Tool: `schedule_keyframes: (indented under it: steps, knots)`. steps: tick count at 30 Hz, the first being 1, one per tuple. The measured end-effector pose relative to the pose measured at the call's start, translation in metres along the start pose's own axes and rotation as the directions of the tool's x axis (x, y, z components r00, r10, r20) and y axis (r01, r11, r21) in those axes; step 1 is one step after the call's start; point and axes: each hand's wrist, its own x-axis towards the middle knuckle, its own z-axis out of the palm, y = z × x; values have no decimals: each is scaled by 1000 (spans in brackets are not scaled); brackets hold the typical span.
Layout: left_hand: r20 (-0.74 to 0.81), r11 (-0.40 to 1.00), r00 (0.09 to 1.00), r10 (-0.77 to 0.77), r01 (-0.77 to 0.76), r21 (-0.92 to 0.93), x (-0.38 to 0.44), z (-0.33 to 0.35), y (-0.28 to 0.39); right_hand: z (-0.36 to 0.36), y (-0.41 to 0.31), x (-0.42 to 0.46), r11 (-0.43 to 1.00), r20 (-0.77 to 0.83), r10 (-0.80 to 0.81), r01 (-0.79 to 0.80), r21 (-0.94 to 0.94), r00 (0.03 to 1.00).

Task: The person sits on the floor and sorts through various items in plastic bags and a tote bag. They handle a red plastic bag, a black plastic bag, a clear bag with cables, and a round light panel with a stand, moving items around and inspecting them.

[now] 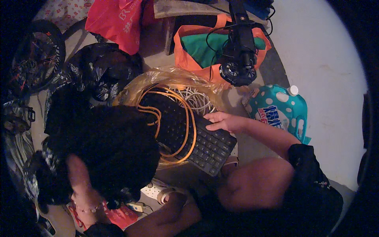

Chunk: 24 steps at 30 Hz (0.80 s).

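My right hand (pixel 225 121) grips the far edge of a black computer keyboard (pixel 214 148), which lies tilted before me. Loops of orange cable (pixel 194 136) cross over its keys. Beneath and behind it spreads a translucent yellowish plastic bag (pixel 165 75) with a tangle of white cable (pixel 192 97) inside. At the lower left, my left hand (pixel 81 180), with a bracelet at the wrist, holds a large black bag (pixel 118 148), seemingly plastic. Its thumb lies over the black material and the other fingers are hidden.
An orange bag (pixel 189 62) holds green cloth; a black device (pixel 238 71) with cables hangs before it. A teal detergent pouch (pixel 275 109) stands near the white wall (pixel 328 89). A bicycle wheel (pixel 38 59), black plastic bag (pixel 103 71) and red bag (pixel 118 23) occupy the far left.
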Motion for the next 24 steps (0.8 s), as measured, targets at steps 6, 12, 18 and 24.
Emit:
schedule_keyframes:
  steps: [6, 12, 18, 24]
  knots:
    - [74, 989, 986, 150, -149, -16, 39, 45, 0, -2, -8, -10, 556, -146, -354, 82, -827, 924]
    - [184, 884, 913, 364, -401, 241, 35, 108, -25, 34, -50, -22, 378, -201, -803, 219, -900, 562]
    - [411, 907, 839, 356, -416, 63, 16, 149, -25, 37, -65, -17, -61, 12, -943, -139, -988, 331]
    - [324, 927, 877, 354, -376, 6, 14, 167, -47, 24, -68, 5, -109, -81, -824, -297, -949, 560]
